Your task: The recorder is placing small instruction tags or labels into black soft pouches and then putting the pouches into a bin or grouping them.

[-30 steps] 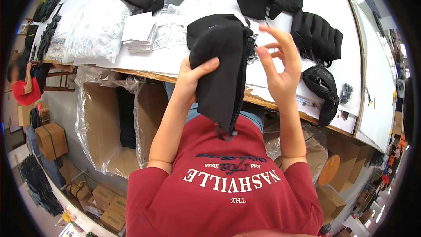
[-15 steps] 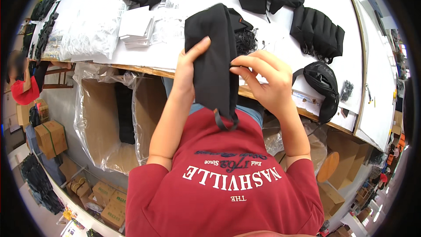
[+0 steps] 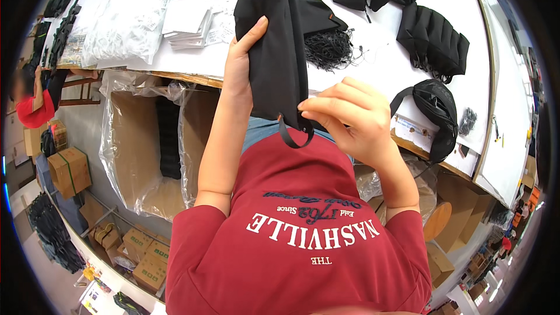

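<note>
Left hand: fingers clamped on bag, over worktop's near edge | right hand: fingers pinched on bag's right edge, now nearer, beside loop | edge seemingly mostly traversed

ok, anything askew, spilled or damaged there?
Mainly the tangle of black cords on the white table: loose strands stray out at its right, while the white card stack nearby is fairly neat. Might be normal. No damage visible on the black pouch in the left hand.
</note>
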`<state>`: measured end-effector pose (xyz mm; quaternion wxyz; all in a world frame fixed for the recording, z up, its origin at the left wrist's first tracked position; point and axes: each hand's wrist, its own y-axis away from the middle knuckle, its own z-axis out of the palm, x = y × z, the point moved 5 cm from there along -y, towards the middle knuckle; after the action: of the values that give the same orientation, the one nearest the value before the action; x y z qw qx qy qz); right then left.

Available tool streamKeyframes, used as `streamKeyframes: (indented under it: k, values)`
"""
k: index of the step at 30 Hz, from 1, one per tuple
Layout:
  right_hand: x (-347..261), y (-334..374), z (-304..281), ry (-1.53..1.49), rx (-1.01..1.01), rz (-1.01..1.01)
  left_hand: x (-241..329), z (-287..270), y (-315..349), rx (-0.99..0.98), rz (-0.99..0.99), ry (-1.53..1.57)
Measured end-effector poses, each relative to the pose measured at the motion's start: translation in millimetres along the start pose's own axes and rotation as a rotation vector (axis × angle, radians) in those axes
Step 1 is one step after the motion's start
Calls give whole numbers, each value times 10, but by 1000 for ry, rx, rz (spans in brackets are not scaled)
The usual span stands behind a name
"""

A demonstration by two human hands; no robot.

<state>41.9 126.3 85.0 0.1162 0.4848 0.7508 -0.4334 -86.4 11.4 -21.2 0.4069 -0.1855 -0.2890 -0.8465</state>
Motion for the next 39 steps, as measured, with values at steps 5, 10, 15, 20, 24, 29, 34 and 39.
streamKeyframes:
  k: [5,10,15,20,24,29,34,39]
  values:
    - [38,-99,-29,10,108,20,74,156,90,-36,29,-13]
    - [58,-127,-70,54,72,65,91,83,39,-38,2,26]
    - [159,43,-88,-76,151,361,162,-6,64,-37,95,99]
    - [82,154,187,-253,54,370,215,-27,119,44,173,79]
    - [49,129,183,-175,75,272,331,-29,191,97,277,26]
    - [-32,98,173,-174,33,202,425,-1,272,78,392,46]
    - [35,198,222,-484,-51,456,440,82,393,174,417,90]
    - [187,283,40,-673,99,544,452,120,371,86,391,121]
